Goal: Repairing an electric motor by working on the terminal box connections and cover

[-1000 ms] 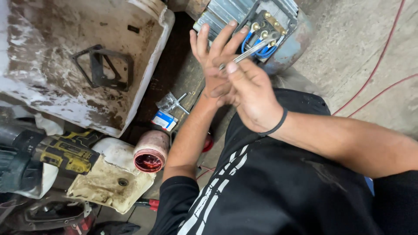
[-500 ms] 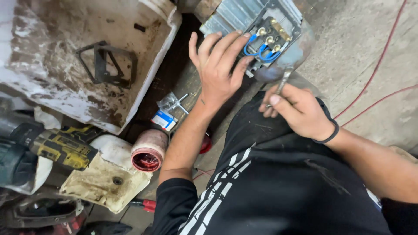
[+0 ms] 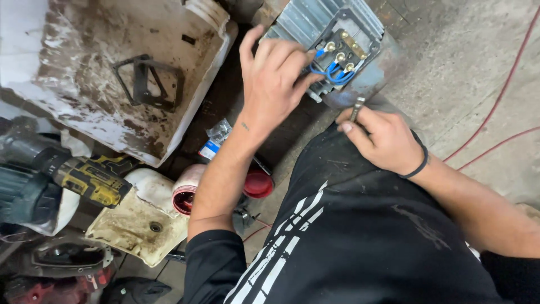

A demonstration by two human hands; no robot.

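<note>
At the top of the head view, my left hand (image 3: 273, 79) reached onto the open terminal box (image 3: 344, 52) of a grey electric motor (image 3: 315, 19), its fingers (image 3: 301, 59) curled loosely, grasping nothing, the tips touching the blue wires (image 3: 332, 72) just beside the brass terminals. My right hand (image 3: 382, 138) rested on my black-trousered knee just below the motor, fingers clenched around a small metal wrench (image 3: 356, 107) whose end stuck up past my thumb; a black band (image 3: 419, 164) circled that wrist. Left of my forearm lay a dirty white plastic canister (image 3: 101, 73) carrying a black metal bracket (image 3: 147, 81). Below it a yellow-and-black cordless drill (image 3: 90, 180) lay beside a stained white rag (image 3: 138, 225), with a red-rimmed cup (image 3: 188, 194) and a red cap (image 3: 260, 183) near my elbow. Red cables (image 3: 495, 107) crossed the concrete floor (image 3: 467, 62) to the right.
</note>
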